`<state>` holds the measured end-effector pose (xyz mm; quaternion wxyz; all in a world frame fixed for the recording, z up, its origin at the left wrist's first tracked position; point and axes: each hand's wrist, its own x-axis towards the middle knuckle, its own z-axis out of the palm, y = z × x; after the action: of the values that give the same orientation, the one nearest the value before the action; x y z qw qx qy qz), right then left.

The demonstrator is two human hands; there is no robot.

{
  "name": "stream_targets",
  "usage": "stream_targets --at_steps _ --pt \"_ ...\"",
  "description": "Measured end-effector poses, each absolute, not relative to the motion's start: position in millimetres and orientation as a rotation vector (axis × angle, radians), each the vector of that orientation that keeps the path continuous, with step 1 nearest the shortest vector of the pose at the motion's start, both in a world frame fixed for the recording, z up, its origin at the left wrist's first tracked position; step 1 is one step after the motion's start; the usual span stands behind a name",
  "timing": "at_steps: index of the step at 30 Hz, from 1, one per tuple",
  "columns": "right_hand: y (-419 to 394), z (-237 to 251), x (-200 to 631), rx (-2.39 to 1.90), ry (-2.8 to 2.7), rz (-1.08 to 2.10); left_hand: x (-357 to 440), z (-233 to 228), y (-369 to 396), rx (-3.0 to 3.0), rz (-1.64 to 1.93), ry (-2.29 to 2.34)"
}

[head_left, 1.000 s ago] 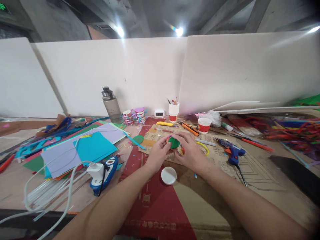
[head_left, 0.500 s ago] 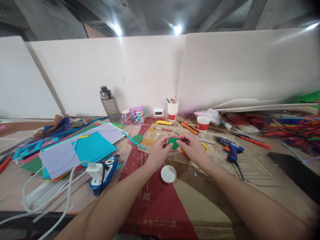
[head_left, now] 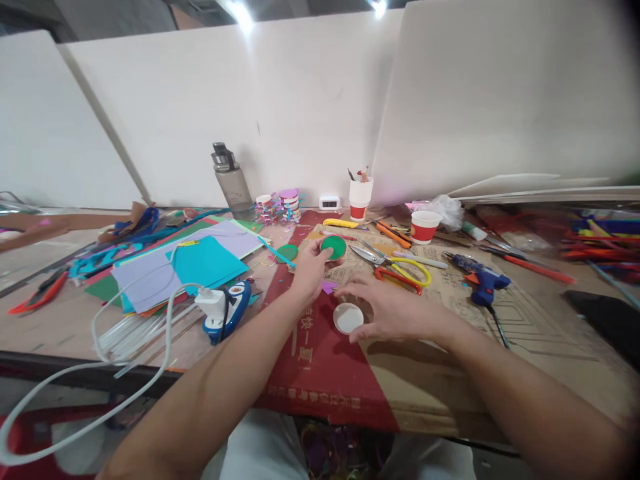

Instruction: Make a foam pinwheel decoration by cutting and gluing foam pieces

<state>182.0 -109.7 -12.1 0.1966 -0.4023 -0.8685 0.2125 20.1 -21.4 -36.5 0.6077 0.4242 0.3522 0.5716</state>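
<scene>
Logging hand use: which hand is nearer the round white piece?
Right. The right hand is at the round white piece, fingers and thumb curved around its right side; the left hand is beyond it to the left, holding the green disc.

Pale characters "快一夏!" [head_left: 305, 347] on the red cardboard panel [head_left: 333, 370].

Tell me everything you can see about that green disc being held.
The green disc looks plain, perhaps of paper or card, with a thin paler rim. Its face points up toward the camera; its underside is hidden. The left hand grips its left edge, thumb on the face, left of the yellow-handled scissors.
</scene>
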Motion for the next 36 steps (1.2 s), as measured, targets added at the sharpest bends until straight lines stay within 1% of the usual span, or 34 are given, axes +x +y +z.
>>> stream_targets --at_steps 4,7,11,15,17,25,31,36 --pt "-112.5 -15.4 181.3 -1.106 -2.504 0.586 20.7 -36.1 -22.1 0.974 1.3 0.849" --pt "-107.1 -19.0 182.0 -1.123 -2.443 0.623 21.3 -38.1 -22.4 0.986 1.247 0.851" --pt "-94.2 -25.1 182.6 -1.173 -2.077 0.68 23.2 -41.6 -23.2 1.133 1.229 0.846" --pt "-84.8 -27.5 183.3 -1.179 -1.729 0.904 25.2 -42.0 -24.7 1.296 1.233 0.838" --pt "-84.3 -25.2 183.8 -1.177 -1.616 0.948 25.8 -41.1 -26.0 1.272 1.229 0.811" --pt "-83.9 -19.0 188.9 -1.215 -1.673 0.619 30.7 -40.3 -34.1 1.132 1.078 0.687" --pt "-80.0 -20.1 191.1 -1.208 -1.465 0.784 32.8 -38.4 -35.6 1.067 1.081 0.67" --pt "-77.3 -25.1 194.8 -1.247 -1.468 0.671 32.5 -32.8 -41.2 1.083 1.02 0.613"
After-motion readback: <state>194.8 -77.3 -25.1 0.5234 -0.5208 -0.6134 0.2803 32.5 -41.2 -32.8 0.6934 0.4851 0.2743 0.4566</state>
